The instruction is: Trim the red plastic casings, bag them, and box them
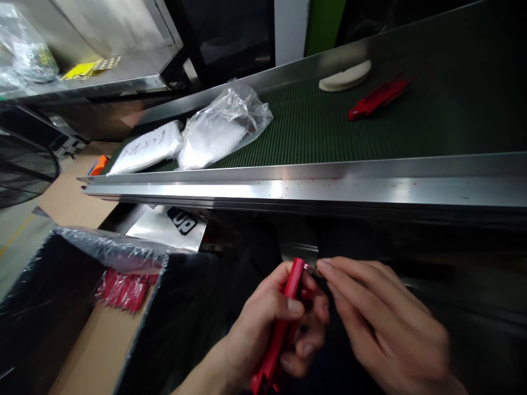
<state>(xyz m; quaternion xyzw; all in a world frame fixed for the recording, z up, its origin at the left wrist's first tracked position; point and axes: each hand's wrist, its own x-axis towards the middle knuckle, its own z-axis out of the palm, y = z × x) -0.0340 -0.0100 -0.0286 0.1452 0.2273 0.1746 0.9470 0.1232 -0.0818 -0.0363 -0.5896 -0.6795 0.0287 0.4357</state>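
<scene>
My left hand (267, 318) is wrapped round a long red plastic part (281, 323), which slants with its upper end away from me. At that upper end my right hand (382, 318) pinches something small and thin, perhaps a blade or a flap; its kind is too small to make out. Another red part (381, 99) of similar look lies on the green conveyor belt (304, 131), beside a flat off-white rounded piece (346, 75).
A metal rail (329, 189) edges the belt in front of my hands. On the belt's left end sit a clear plastic bag (224, 129) and a white packet (146, 147). Lower left, a lined box (82, 351) holds red wrapped pieces (123, 288). A fan (24, 167) stands far left.
</scene>
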